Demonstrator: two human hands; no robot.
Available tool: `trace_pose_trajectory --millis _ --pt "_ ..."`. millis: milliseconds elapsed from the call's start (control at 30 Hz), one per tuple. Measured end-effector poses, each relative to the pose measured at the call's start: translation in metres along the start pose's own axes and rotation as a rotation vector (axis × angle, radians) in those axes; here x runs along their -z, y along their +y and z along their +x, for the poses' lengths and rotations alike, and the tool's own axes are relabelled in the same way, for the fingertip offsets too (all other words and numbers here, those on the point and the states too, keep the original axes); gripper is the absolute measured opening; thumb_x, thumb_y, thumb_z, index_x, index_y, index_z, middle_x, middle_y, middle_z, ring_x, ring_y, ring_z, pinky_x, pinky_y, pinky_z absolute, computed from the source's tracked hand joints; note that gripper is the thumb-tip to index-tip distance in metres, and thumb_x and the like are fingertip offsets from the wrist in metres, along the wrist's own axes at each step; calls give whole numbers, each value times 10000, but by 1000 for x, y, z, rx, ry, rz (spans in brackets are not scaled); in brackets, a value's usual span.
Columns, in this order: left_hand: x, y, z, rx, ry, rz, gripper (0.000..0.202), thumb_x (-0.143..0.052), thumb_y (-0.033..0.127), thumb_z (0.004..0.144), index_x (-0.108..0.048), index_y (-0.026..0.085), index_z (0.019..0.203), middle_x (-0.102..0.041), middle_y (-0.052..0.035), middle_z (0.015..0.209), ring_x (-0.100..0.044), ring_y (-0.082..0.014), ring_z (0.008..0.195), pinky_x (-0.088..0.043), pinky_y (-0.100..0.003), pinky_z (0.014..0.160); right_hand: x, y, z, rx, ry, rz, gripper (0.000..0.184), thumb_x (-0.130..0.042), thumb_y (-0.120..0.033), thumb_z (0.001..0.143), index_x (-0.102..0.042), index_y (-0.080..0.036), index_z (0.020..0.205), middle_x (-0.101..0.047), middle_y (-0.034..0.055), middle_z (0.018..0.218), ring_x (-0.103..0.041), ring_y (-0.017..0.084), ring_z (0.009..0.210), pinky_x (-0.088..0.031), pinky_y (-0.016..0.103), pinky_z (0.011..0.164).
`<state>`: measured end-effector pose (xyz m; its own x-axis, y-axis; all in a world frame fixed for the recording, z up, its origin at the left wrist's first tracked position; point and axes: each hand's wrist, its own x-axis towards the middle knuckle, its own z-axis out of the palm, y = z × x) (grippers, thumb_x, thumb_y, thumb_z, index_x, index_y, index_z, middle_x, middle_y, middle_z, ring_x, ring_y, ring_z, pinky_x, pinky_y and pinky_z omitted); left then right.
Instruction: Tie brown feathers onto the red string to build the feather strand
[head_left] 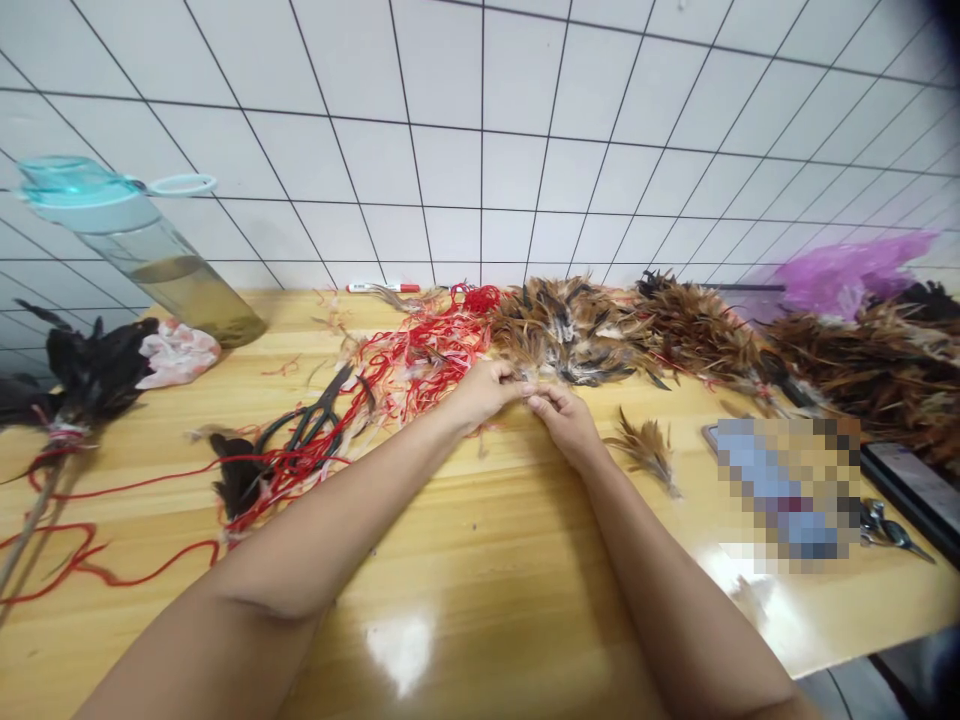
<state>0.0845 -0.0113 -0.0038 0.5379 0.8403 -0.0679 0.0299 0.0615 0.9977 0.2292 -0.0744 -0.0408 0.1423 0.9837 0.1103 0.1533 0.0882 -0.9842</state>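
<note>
Both hands meet in the middle of the wooden table, just in front of a heap of brown and black feathers (574, 330). My left hand (487, 390) is closed in a pinch, its fingertips against those of the other hand. From the right, my right hand (566, 420) is closed too, thumb and forefinger pressed together. Whatever lies between the fingertips is too small to make out. Tangled red string (427, 350) spreads beside my left hand. A small feather tuft (646, 452) lies to the right of my right hand.
Black scissors (319, 420) lie left among red strings. A water bottle (180, 270) stands tilted in view behind black feathers on a stick (67, 430). On the right are a partly pixelated phone (780, 490), metal snips (889, 530) and feather bundles (870, 370). A tiled wall (517, 160) rises behind.
</note>
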Motion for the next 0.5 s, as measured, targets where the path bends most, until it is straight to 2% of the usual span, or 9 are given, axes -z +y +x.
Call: trace_pose_trajectory --millis 133,233,333,433,500 --pt "-1 3 0 -52 -67 -13 287 -806 300 533 -669 111 700 -655 -3 689 -555 -118 674 -425 -245 704 3 -4 -1 1 -55 20 278 -658 -445 727 -704 -210 869 -714 19 904 -619 207 910 -448 351 893" --pt "-2 1 1 -50 -89 -73 311 -838 290 497 -665 115 688 -648 5 669 -552 -113 665 -430 -246 711 6 -8 -2 -29 -139 68 319 -658 -501 727 -689 -199 822 -684 9 803 -603 195 860 -454 327 837" --pt "-1 -3 2 -36 -178 -150 318 -852 301 503 -648 109 654 -628 5 622 -545 -103 623 -430 -246 680 9 -10 -3 -34 -218 73 367 -639 -546 738 -660 -180 755 -637 11 750 -579 182 829 -438 312 816" --pt "-1 -7 3 -18 -267 -233 328 -856 319 524 -644 95 639 -633 -18 617 -572 -116 611 -446 -268 678 11 -7 -3 8 -215 26 373 -620 -545 759 -618 -177 694 -585 6 733 -536 158 782 -413 302 805" --pt "-2 -9 2 2 -272 -290 342 -866 309 514 -656 92 674 -650 -29 648 -592 -126 632 -461 -283 697 11 -4 -2 32 -188 1 367 -612 -532 772 -585 -183 663 -539 -4 704 -500 146 741 -400 296 781"
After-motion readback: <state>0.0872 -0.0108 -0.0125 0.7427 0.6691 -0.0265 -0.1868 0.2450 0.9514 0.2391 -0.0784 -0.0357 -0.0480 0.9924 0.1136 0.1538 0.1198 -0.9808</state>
